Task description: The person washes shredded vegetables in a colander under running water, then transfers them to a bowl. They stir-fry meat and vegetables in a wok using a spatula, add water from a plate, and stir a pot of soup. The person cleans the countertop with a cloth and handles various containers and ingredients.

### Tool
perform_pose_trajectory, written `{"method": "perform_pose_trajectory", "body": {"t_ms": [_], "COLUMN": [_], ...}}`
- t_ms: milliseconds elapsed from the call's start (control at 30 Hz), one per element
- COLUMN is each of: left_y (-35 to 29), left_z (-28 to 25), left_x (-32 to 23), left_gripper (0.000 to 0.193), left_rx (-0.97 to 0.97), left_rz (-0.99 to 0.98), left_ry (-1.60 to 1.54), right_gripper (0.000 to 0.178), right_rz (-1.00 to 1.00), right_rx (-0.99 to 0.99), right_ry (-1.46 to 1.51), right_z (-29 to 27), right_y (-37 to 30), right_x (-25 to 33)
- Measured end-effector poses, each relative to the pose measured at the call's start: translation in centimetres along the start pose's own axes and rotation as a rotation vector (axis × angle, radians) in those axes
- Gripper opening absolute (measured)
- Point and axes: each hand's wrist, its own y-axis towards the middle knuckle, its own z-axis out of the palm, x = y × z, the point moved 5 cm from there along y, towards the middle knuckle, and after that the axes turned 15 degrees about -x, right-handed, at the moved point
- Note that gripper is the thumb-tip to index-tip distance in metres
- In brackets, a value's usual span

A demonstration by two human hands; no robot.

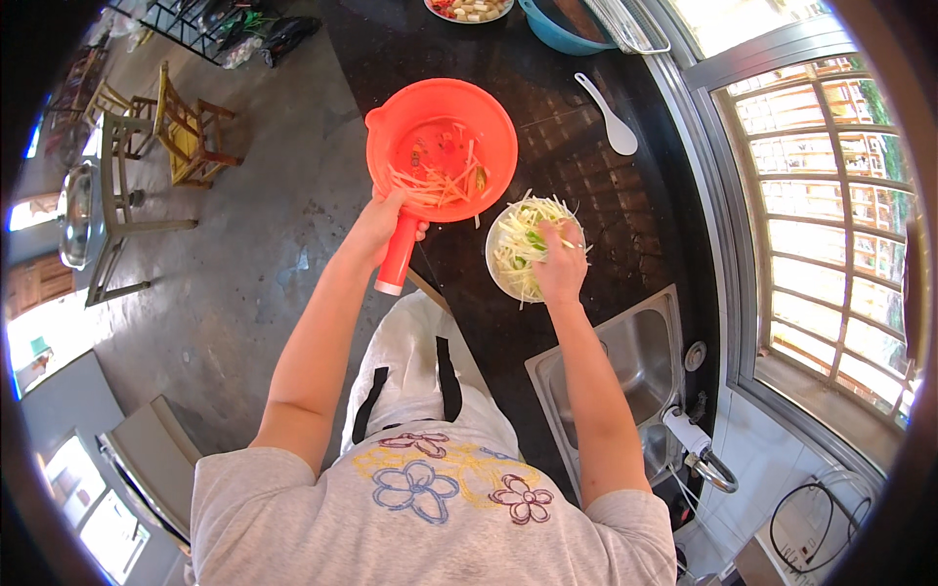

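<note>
My left hand [381,230] grips a red plastic ladle-shaped basin [493,112] near the base of its handle, tilting it over the counter's left edge. Pale shreds [430,190] and some small dark bits lie in the basin's bottom. To its right, a white bowl [495,264] on the dark counter is heaped with pale shredded vegetable [523,273] and a few green pieces. My right hand [560,262] is down on the heap at the bowl's right side, its fingers curled into the shreds. The fingertips are partly hidden there.
A white rice paddle [611,117] lies on the dark counter [557,146] near the window. Farther back are a plate of diced food [469,12] and a blue basin [557,34]. A steel sink [625,361] with a faucet [703,454] lies beneath my right forearm. Wooden chairs [186,137] stand on the floor at left.
</note>
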Motion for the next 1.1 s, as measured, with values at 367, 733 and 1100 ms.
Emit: {"method": "perform_pose_trajectory", "body": {"t_ms": [367, 733, 1100], "left_y": [0.2, 0.7, 1.8], "left_z": [0.2, -0.7, -1.4], "left_x": [-0.5, -0.8, -1.2], "left_gripper": [0.022, 0.02, 0.021], "left_rx": [-0.062, -0.075, -0.089], "left_rz": [0.006, -0.017, 0.022], "left_ry": [-0.056, -0.08, -0.168], "right_gripper": [0.076, 0.053, 0.008], "right_rz": [0.098, -0.023, -0.025], "right_rx": [0.158, 0.013, 0.306], "right_ry": [0.01, 0.042, -0.297], "right_z": [-3.8, -3.1, 9.7], "right_y": [0.9, 0.4, 4.4], "right_x": [3.0, 3.7, 10.1]}}
